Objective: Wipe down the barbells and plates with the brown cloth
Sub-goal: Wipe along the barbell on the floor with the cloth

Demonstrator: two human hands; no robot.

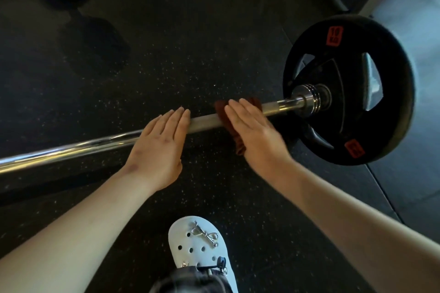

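Dim interior. Light enters from the upper right and brightens the smooth floor [419, 31] there, while the speckled rubber mat [166, 66] is dark. Streaked glare runs along the barbell shaft [71, 150], which casts a soft shadow beneath. The right hand [257, 133] shows slight motion blur. Wide-angle distortion stretches the lower corners. The upper-left shapes are murky.

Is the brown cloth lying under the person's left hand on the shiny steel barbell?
No: the brown cloth sits under the right hand, while the left hand rests bare on the barbell.

Bare forearms; white perforated clog [200, 247] with silver charms
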